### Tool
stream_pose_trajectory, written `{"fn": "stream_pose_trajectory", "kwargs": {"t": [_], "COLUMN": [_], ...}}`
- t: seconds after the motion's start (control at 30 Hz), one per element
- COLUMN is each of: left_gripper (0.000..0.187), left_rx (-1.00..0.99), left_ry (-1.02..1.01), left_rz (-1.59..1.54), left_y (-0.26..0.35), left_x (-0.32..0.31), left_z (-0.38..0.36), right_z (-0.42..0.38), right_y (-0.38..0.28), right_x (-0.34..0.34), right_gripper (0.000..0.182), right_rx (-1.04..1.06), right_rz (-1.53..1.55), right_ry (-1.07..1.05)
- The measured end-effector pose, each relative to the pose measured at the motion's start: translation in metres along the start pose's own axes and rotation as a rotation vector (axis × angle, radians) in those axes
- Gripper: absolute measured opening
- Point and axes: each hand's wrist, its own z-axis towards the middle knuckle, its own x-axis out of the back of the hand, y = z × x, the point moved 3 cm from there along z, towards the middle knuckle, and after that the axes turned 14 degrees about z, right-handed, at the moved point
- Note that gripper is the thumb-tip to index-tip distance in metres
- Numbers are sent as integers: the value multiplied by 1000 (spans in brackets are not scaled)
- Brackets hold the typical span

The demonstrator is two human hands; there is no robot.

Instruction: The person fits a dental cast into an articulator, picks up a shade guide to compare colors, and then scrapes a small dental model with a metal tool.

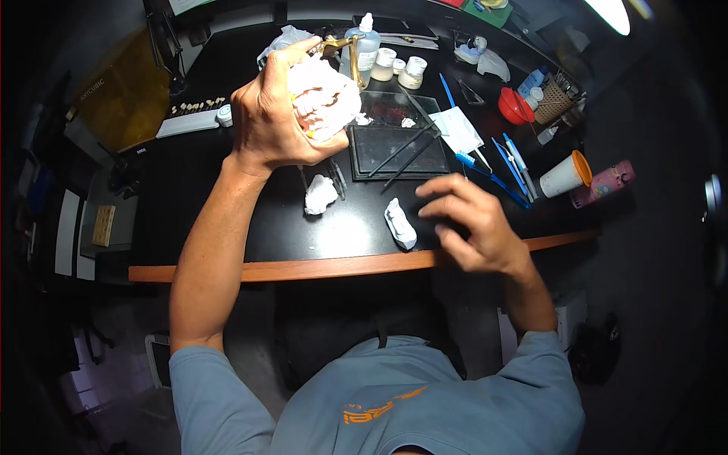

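Raised over the back left of the desk, my left hand (pixel 265 114) is closed around a white plaster dental model (pixel 327 95). A brass-coloured articulator frame (pixel 355 61) is attached to the model, and teeth show on the side facing the light. My right hand (pixel 474 227) hovers by the desk's front edge, fingers apart and curved, holding nothing. Just left of its fingers lies a small white plaster piece (pixel 400 224), which they do not appear to touch. A white crumpled lump (pixel 321 194), perhaps tissue, rests below my left hand.
Dark brushes lie across a black box (pixel 371 152) with a glass plate behind. A clear bottle (pixel 365 49) and small jars (pixel 412 73) stand at the back. Rightward are blue-handled tools (pixel 516 163), a red bowl (pixel 516 106), a white cup (pixel 563 176) and a pink can (pixel 603 183).
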Motion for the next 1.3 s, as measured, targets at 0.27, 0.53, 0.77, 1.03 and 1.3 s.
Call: {"fn": "stream_pose_trajectory", "kwargs": {"t": [0.27, 0.53, 0.77, 1.03, 1.3], "left_gripper": [88, 90, 92, 92, 86], "left_rx": [17, 41, 52, 37, 59], "left_ry": [3, 10, 12, 3, 48], "left_rz": [59, 70, 85, 85, 109], "left_y": [-7, -16, -19, -19, -29], "left_x": [4, 7, 7, 5, 15], "left_z": [1, 2, 2, 0, 6], "right_z": [76, 91, 96, 95, 93], "right_y": [63, 84, 81, 85, 84], "right_x": [48, 42, 25, 19, 14], "right_gripper": [71, 72, 73, 79, 86], "right_rx": [-214, -177, -215, -263, -219], "right_rz": [-338, -181, -270, -298, -316], "right_ry": [-406, -472, -475, -475, -456]}}
